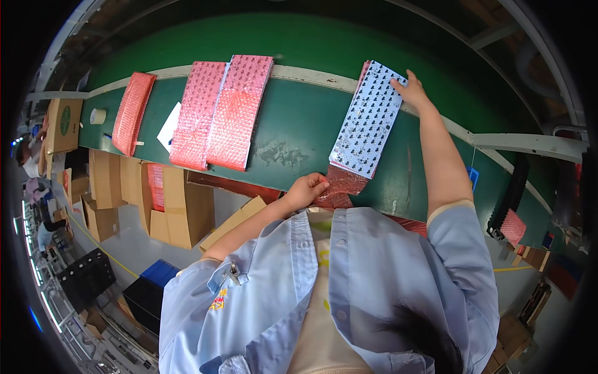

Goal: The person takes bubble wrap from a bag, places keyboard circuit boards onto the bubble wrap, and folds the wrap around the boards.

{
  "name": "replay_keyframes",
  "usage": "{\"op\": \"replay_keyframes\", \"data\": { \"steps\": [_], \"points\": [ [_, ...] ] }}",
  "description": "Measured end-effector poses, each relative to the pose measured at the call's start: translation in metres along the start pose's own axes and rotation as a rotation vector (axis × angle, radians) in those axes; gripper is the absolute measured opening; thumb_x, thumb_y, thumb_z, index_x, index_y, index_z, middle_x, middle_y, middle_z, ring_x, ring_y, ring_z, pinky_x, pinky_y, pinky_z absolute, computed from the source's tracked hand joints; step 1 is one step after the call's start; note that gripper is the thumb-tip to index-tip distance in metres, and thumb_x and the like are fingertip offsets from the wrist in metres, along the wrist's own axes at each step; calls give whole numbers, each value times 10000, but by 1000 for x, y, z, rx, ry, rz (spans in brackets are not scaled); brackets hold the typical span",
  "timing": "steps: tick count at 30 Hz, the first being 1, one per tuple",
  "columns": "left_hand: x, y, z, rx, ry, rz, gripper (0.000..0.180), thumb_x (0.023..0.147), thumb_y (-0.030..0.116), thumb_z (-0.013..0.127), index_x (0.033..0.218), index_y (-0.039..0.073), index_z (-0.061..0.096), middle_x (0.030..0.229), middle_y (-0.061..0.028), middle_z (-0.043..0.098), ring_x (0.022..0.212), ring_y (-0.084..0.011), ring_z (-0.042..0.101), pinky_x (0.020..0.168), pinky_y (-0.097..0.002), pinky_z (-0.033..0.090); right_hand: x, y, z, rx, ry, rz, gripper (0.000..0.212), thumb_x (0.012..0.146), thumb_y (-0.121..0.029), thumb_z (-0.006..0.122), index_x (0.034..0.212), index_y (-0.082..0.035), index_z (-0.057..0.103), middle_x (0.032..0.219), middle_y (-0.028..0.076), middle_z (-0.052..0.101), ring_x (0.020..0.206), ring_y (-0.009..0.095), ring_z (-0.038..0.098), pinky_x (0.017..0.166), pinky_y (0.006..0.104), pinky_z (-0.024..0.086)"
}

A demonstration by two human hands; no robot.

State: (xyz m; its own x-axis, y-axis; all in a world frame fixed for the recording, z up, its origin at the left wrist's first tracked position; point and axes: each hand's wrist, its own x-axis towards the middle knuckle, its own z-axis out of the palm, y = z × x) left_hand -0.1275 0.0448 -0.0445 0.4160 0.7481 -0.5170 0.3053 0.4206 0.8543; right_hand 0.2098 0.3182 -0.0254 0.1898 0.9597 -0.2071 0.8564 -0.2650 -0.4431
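A stack of long white panels (367,121) printed with rows of black marks lies at a slant on the green table. Pink sheets show at its left edge. My right hand (411,92) is at the stack's far right corner, thumb on the top panel and the other fingers stretched out past the edge. At the near end, my left hand (308,189) is closed on the edge of a crumpled pink bubble-wrap bag (344,184), which lies against the near end of the stack. The fingertips of my left hand are partly hidden.
Left of the stack lie two pink bubble-wrapped panel packs (198,118) (240,115), overlapping, and a separate pink pack (132,112). A tape roll (98,116) sits at the far left. Open cardboard boxes (171,209) stand below the table's near edge.
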Motion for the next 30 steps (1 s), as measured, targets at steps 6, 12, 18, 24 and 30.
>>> {"op": "replay_keyframes", "data": {
  "steps": [6, 12, 18, 24, 30],
  "points": [
    [0, -8, 1, -117, 70, -9, 277, 946, 187, 585, 1123, -26, 573, 761, 13, 607, 670, -44, 500, 616, -221, 429, 1, -31, 18, -93, -145, -108, 875, 767, -365, 736, 1467, -95, 288, 1416, 250, 373, 1270, 373, 449, 1034, 387, 403],
    [-1, 3, -3, -76, 12, -103, 304, 966, 181, 562, 1183, -31, 539, 917, -3, 640, 828, -29, 554, 725, -191, 448, 10, -38, 6, -299, -262, -41, 931, 735, -362, 757, 1473, -76, 268, 1423, 255, 365, 1257, 365, 466, 1032, 367, 406],
    [1, 8, -1, -61, 36, -78, 249, 961, 200, 571, 1051, -27, 615, 808, 26, 616, 741, -26, 510, 663, -196, 426, 47, -30, -5, -45, -409, -201, 858, 699, -387, 794, 1367, 7, 427, 1274, 223, 546, 1164, 314, 551, 983, 362, 436],
    [-5, 6, -3, -106, 56, -114, 245, 943, 214, 594, 1003, -20, 636, 796, -16, 650, 722, -64, 552, 654, -241, 461, 47, -71, -70, 144, -841, -243, 470, 734, -238, 791, 1109, -1, 634, 976, 107, 694, 894, 193, 651, 825, 311, 495],
    [-12, 14, -1, -407, -165, -121, 211, 921, 197, 628, 986, -4, 629, 883, -19, 657, 763, -79, 588, 681, -243, 485, 12, -106, -124, 207, -842, -479, 479, 758, -279, 761, 1112, -12, 579, 973, 35, 651, 892, 91, 591, 822, 261, 479]
  ]
}}
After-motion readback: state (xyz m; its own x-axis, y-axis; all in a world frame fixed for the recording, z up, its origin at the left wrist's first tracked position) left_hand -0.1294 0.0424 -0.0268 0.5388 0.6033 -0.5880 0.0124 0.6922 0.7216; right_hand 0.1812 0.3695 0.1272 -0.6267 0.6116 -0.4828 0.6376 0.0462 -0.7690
